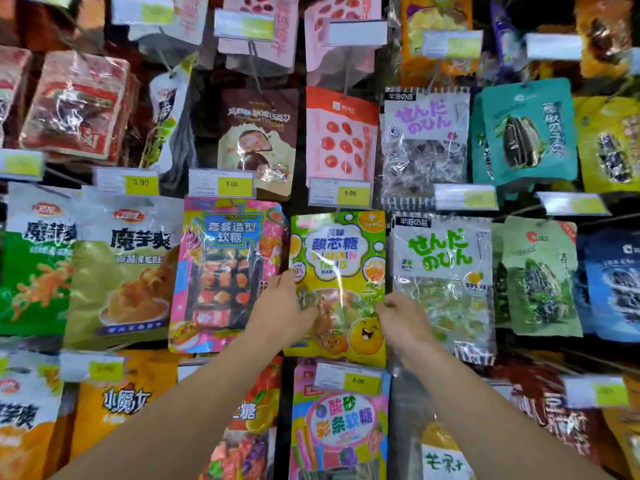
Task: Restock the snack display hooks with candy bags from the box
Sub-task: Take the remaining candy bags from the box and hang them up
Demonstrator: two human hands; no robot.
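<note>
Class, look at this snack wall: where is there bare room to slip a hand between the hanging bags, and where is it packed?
One dark gap runs between the brown chocolate pouch and the pink pouch with red fruits. Elsewhere bags overlap: the yellow-green sour candy bag, held by the left hand and right hand, abuts both neighbours.

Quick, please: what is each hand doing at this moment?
Left hand: holds the left edge of the yellow-green candy bag.
Right hand: holds the right edge of the same bag.
</note>
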